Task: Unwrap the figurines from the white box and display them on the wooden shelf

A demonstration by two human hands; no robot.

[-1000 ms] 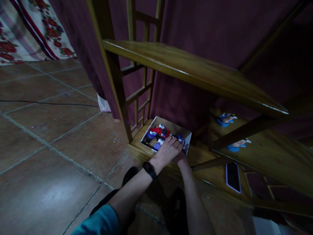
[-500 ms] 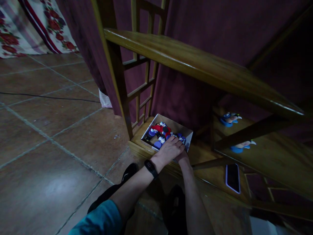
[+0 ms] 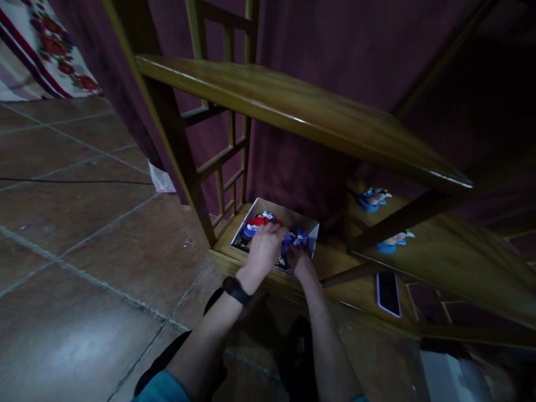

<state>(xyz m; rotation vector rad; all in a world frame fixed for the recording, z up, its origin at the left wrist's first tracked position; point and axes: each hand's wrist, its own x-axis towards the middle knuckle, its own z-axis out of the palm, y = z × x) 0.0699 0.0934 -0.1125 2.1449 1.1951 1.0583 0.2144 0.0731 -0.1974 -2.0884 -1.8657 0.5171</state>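
An open cardboard box (image 3: 312,241) stands on the low wooden shelf, holding several small toy figures in red, blue, white and black. My left hand (image 3: 264,247), with a dark wristband, lies over the left and middle part of the box. Its fingers are apart and bent down over a red figure (image 3: 256,222). Inside the box's right front part is my right hand (image 3: 298,260), fingers curled beside a purple-blue figure (image 3: 296,238). What its fingertips hold, if anything, is hidden.
Above the box juts a higher wooden shelf (image 3: 293,106). Two pig-like figures on blue bases, a rear one (image 3: 372,199) and a front one (image 3: 393,242), stand on the right-hand shelf. A phone (image 3: 388,294) lies at the lower right. Lattice bars (image 3: 221,159) rise at the left.
My hands have moved apart. The left shifted left over the red figures, and the right now shows inside the box. The whole view has shifted slightly.
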